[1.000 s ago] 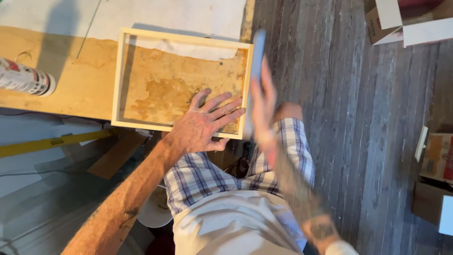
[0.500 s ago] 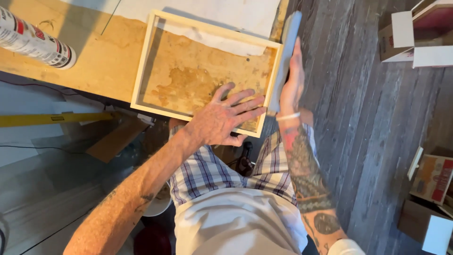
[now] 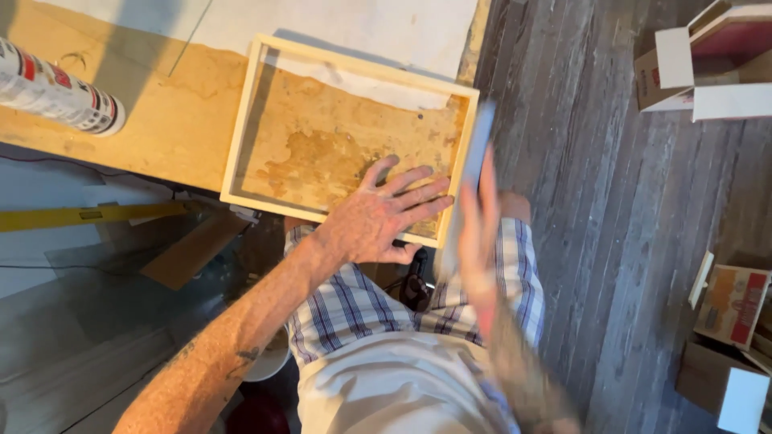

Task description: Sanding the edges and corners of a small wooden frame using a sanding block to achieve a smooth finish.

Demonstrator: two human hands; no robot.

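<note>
Left hand flat on a wooden frame, right hand running a grey block along its outer edge.

The left hand [image 3: 378, 215] lies open, fingers [image 3: 414, 193] spread across the near right corner of the wooden frame [image 3: 241, 120], which rests on the stained workbench [image 3: 161, 112]. Just beyond those fingertips, the right hand [image 3: 480, 221] is motion-blurred; it seems to be wrapped around a long grey block [image 3: 473, 153] set against the frame's right rail. A printed tube [image 3: 52, 88] lies well to the left of the fingers.
</note>
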